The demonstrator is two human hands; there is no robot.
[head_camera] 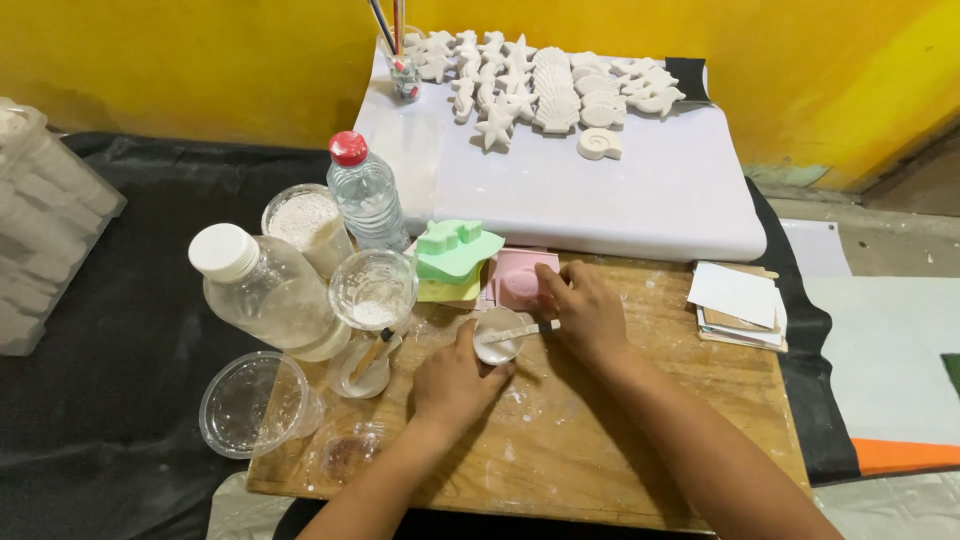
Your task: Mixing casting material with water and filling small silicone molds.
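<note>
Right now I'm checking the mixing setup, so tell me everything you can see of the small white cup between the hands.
The small white cup is a shallow, round, plastic-looking container standing upright on the wooden board, in front of a pink mould. Its inside looks coated white. The left hand grips its near side; the right hand holds a thin stick lying across its rim.

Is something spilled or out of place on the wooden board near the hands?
Yes. White powder smears dust the wooden board around the small white cup that the left hand steadies. Nothing looks tipped over.
</note>
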